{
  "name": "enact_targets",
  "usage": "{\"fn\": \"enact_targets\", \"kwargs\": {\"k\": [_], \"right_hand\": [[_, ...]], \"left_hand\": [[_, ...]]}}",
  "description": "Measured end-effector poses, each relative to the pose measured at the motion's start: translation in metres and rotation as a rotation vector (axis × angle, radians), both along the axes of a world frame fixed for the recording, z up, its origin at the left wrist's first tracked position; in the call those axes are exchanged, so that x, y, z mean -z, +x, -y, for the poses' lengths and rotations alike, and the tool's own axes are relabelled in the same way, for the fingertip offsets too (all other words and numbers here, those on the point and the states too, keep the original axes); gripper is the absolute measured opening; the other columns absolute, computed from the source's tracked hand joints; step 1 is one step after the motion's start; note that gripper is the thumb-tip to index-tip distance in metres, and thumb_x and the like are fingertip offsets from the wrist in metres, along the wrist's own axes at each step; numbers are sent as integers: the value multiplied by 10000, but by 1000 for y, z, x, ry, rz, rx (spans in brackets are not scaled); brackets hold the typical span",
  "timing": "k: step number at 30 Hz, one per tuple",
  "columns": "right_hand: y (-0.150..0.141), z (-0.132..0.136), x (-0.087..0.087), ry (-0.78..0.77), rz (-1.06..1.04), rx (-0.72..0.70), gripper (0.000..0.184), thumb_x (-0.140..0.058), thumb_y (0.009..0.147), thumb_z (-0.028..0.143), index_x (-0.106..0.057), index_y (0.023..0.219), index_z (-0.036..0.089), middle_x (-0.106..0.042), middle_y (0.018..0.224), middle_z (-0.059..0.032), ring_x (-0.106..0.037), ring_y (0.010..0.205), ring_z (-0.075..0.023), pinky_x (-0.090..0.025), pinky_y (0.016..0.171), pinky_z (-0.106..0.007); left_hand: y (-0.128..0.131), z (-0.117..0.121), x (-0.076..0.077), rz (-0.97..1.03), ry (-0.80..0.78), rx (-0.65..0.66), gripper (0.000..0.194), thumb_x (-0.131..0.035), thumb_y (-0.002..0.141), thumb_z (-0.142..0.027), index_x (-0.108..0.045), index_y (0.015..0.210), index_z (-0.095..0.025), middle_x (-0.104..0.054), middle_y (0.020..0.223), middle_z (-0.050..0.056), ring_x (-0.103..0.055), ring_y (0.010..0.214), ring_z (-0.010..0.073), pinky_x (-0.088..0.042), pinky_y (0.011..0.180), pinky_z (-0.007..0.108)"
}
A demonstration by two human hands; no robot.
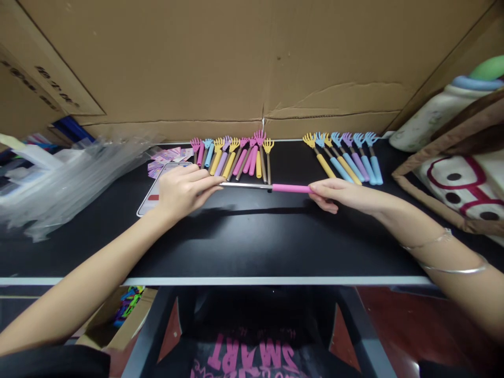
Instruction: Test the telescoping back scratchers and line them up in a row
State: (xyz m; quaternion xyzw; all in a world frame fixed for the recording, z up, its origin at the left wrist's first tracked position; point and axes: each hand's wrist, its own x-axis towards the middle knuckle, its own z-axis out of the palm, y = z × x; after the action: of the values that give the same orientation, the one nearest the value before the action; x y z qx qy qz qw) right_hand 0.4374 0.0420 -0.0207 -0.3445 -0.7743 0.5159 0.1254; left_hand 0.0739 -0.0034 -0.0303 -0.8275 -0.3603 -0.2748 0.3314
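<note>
A back scratcher with a pink handle [291, 188] and a thin metal rod [246, 185] stretches level above the black table, between my two hands. My left hand [185, 190] is closed around the rod's left end, hiding whatever is at that tip. The free end of the handle is pinched in the fingers of my right hand [334, 194]. Behind it lies a row of pink, yellow, blue and purple back scratchers [236, 160], some with handles and rods side by side. Another group of back scratchers [346, 160], yellow, blue and purple, lies farther right.
A phone [146, 203] and purple printed cards [170, 155] lie near my left hand. Clear plastic bags [79, 178] are heaped at the left. At the right stand a bottle [429, 115] and a brown-edged bag [457, 186]. A cardboard wall [236, 68] closes off the back.
</note>
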Motion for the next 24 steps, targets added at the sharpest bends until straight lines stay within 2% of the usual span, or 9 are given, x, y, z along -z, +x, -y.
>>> {"fn": "enact_targets", "kwargs": {"k": [5,9,14,20,24], "right_hand": [[-5,5,0,190,76,31,516,-360,934,655,-436,694,205,-412,520,48,-390,490,-104,-333,540,-270],[-10,10,-2,399,136,76,461,-335,955,575,-427,684,214,-407,563,37,-377,523,-115,-317,554,-268],[-13,11,-2,596,196,121,353,-342,952,441,-451,702,218,-467,597,13,-427,545,-135,-325,589,-275],[-12,11,1,772,301,185,272,-361,943,418,-469,781,229,-539,630,-14,-478,559,-165,-323,584,-277],[-13,14,3,886,344,203,264,-349,950,413,-506,847,227,-600,736,-55,-543,660,-198,-342,614,-290]], "left_hand": [[-3,-2,1,17,-91,3,242,-555,945,-349,-755,917,-216,-716,713,-1,-600,630,148,-383,535,269],[-3,-2,2,50,-177,-18,298,-517,962,-381,-759,919,-212,-728,743,12,-626,654,155,-393,546,269],[0,-2,3,78,-249,-49,369,-461,979,-426,-759,911,-218,-734,779,31,-651,701,167,-404,567,268],[2,-2,4,100,-305,-68,399,-430,983,-452,-752,920,-226,-729,788,37,-650,716,172,-399,564,273],[1,-1,4,106,-335,-62,409,-418,987,-453,-749,914,-223,-726,796,40,-648,722,173,-394,563,275]]}}
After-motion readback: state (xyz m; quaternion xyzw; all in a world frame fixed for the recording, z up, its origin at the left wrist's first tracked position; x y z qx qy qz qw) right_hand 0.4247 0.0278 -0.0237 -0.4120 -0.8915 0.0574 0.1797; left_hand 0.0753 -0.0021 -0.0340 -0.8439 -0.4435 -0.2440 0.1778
